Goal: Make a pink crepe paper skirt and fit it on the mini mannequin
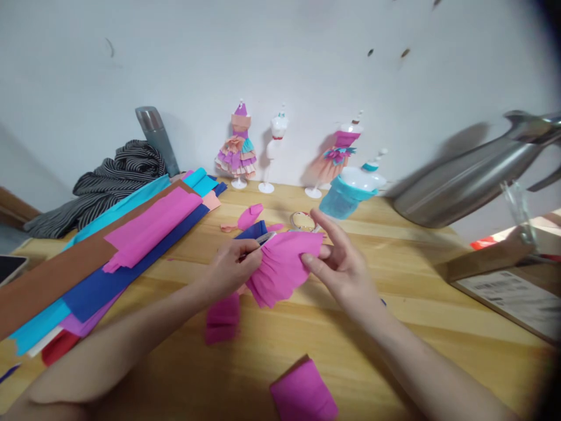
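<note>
Your left hand (239,261) pinches pink paper (287,263) near its pleats (263,283), right hand (344,266) grips opposite side, likely keeping them bunched

1. Honestly, zero readable text here: can't pull a single word, brand or number out of it.
2. Closest thing is a white label (495,295) on the cardboard box (475,262), which sits just in front of the steel jug (456,187). There's dark print on it, in rows and small blocks, but it's way too small and blurry to make out.
3. Some of those blocks might be barcodes, can't tell for sure.
</note>
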A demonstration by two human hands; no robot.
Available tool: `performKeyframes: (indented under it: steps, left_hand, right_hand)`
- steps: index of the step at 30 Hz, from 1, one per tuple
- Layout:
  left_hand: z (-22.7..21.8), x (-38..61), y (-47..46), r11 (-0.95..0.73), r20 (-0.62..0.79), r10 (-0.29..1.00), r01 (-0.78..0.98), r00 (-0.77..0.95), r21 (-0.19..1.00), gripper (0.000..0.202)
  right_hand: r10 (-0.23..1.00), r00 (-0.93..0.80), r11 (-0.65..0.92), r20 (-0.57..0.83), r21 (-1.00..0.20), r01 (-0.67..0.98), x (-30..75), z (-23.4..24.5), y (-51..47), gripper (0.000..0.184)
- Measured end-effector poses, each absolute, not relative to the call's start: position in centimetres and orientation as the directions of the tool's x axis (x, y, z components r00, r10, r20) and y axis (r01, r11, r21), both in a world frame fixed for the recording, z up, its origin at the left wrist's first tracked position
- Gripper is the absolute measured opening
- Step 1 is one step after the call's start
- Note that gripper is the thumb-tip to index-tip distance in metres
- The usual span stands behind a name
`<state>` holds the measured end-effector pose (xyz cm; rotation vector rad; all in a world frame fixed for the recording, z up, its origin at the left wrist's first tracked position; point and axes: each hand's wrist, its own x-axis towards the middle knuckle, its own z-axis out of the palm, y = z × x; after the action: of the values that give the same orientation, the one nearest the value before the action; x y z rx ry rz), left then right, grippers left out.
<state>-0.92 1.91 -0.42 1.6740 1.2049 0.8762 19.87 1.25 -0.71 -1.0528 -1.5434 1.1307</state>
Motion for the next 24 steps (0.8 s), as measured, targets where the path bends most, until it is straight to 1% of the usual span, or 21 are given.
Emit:
performKeyframes:
  steps: [2,4,7,8,11,13,14,15,17,18,19,20,21,23,24]
  left_hand:
    - [-0.5,-0.9,1.8,-0.175,0.069,0.956,0.368,0.284,0.913,0.03]
    - [-0.7,-0.9,1.7,-0.188,0.078,0.955,0.378,0.287,0.906,0.03]
    - [-1.1,-1.0,1.8,-0.182,0.069,0.957,0.393,0.283,0.902,0.029]
    - [-1.2,-1.0,1.9,-0.182,0.067,0.955,0.394,0.288,0.901,0.03]
    - [-1.6,-1.3,2.3,-0.209,0.086,0.946,0.383,0.313,0.9,0.031]
    - [-1.6,-1.5,2.6,-0.251,0.123,0.935,0.376,0.333,0.892,0.03]
    - [-1.6,-1.6,2.7,-0.283,0.151,0.928,0.377,0.342,0.882,0.029]
    - [-1.5,-1.7,2.8,-0.318,0.182,0.918,0.38,0.352,0.869,0.029]
    - [-1.2,-1.9,2.9,-0.395,0.243,0.89,0.387,0.385,0.834,0.028]
    - [-1.1,-2.0,2.9,-0.437,0.274,0.872,0.39,0.407,0.811,0.027]
    - [-1.0,-2.0,2.8,-0.479,0.303,0.85,0.393,0.431,0.785,0.027]
    - [-0.9,-2.0,2.8,-0.525,0.335,0.823,0.39,0.458,0.756,0.027]
    - [-0.8,-2.0,2.7,-0.577,0.374,0.789,0.379,0.487,0.724,0.028]
    - [-0.6,-2.0,2.6,-0.678,0.457,0.709,0.342,0.537,0.65,0.03]
    - [-0.5,-1.9,2.5,-0.722,0.495,0.667,0.319,0.557,0.614,0.031]
  right_hand:
    - [0.964,-0.24,0.111,0.113,-0.994,-0.022,19.8,-0.8,1.2,0.074]
    - [0.962,-0.246,0.097,0.122,-0.989,-0.111,19.5,-0.9,1.1,0.074]
    - [0.961,-0.206,0.161,0.185,-0.979,-0.127,18.8,-1.0,0.4,0.083]
    - [0.961,-0.209,0.16,0.182,-0.98,-0.118,18.6,-1.0,0.1,0.085]
    - [0.95,-0.294,0.069,0.106,-0.989,-0.134,18.2,-0.3,-1.3,0.086]
    - [0.932,-0.348,0.04,0.098,-0.985,-0.169,18.5,0.6,-2.0,0.081]
    - [0.931,-0.338,0.076,0.137,-0.979,-0.188,18.8,1.0,-2.2,0.076]
    - [0.935,-0.29,0.147,0.203,-0.968,-0.203,19.2,1.4,-2.1,0.069]
    - [0.922,-0.091,0.354,0.376,-0.916,-0.188,20.1,1.9,-1.2,0.053]
    - [0.897,0.026,0.44,0.441,-0.886,-0.145,20.5,1.8,-0.5,0.045]
    - [0.883,0.091,0.468,0.46,-0.879,-0.096,20.8,1.7,0.4,0.041]
    - [0.893,0.103,0.447,0.438,-0.891,-0.078,21.0,1.3,1.3,0.04]
    - [0.924,0.062,0.383,0.378,-0.919,-0.091,21.1,0.9,2.1,0.039]
    - [0.979,-0.118,0.144,0.164,-0.977,-0.158,20.8,-0.1,3.2,0.043]
    - [0.971,-0.232,0.01,0.056,-0.981,-0.193,20.6,-0.5,3.4,0.047]
